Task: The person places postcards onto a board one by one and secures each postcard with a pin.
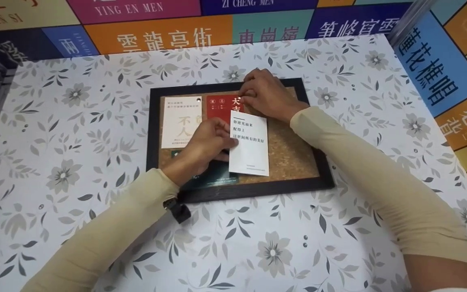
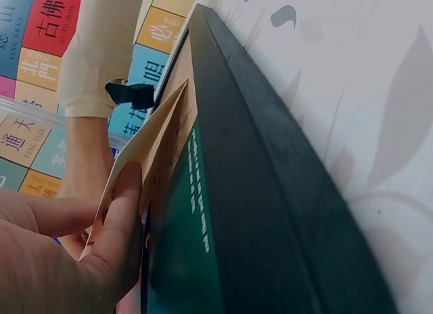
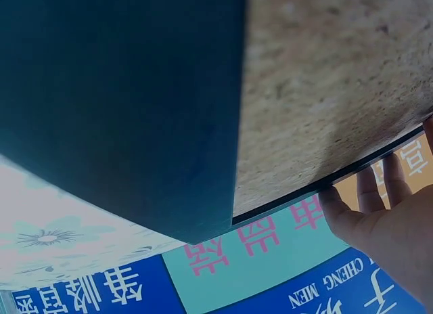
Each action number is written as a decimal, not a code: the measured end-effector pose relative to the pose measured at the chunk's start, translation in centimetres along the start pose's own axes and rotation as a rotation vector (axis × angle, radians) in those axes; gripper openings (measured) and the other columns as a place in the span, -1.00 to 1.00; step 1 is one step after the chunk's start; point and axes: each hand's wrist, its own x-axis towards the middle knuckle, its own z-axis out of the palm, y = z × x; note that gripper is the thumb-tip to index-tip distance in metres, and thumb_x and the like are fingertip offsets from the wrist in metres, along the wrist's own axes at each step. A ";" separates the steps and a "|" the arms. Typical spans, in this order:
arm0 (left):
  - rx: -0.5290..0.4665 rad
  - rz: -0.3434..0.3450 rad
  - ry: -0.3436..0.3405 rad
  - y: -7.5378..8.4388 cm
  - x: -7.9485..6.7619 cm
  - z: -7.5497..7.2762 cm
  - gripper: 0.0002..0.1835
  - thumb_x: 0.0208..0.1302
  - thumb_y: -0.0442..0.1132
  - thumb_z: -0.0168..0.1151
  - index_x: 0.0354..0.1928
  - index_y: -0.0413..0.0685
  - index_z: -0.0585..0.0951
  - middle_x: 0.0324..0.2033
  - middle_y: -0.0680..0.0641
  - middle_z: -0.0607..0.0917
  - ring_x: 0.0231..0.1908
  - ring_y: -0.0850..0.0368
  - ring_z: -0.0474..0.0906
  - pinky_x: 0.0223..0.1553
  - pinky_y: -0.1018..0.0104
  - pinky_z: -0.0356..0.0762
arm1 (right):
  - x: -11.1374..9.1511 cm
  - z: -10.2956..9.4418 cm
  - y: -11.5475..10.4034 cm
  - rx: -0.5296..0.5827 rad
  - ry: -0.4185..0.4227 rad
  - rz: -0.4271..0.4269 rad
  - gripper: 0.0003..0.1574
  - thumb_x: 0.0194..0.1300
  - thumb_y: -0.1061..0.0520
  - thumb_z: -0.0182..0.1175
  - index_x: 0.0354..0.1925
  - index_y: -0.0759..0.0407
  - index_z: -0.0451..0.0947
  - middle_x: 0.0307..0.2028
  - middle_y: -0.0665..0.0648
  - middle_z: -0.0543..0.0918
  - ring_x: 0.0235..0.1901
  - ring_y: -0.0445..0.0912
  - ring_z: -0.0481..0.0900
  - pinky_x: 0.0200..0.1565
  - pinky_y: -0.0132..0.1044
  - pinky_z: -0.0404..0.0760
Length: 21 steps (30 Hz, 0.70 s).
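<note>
A cork board [image 1: 292,150] in a black frame lies on the table. My left hand [image 1: 205,144] pinches a white card [image 1: 249,152] with dark print, holding it raised over the board's lower middle. In the left wrist view, thumb and fingers take the card [image 2: 145,135] by its side edge. My right hand [image 1: 264,93] has its bent fingers at the upper right corner of a red card [image 1: 220,104]; I cannot tell whether they pinch something small there. A cream card [image 1: 178,109] with a dark dot at its corner lies at upper left. Below it is a dark green card [image 1: 217,176], partly hidden.
The table [image 1: 233,243] has a white cloth with grey flowers and leaves. Panels [image 1: 156,38] with coloured blocks and lettering stand behind it and on both sides. A black strap [image 1: 178,209] sits on the left wrist.
</note>
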 end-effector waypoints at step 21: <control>-0.037 -0.056 -0.024 -0.2 0.0 2.4 -0.75 0.45 -0.60 0.24 -0.09 -0.19 0.41 -0.25 -0.17 0.70 -0.29 -0.01 0.71 -0.41 0.23 0.77 | 0.1 0.1 0.0 0.011 0.019 -0.035 -0.74 0.61 0.11 0.32 0.08 0.15 0.87 0.32 0.23 0.62 0.38 0.15 0.44 0.45 0.08 0.41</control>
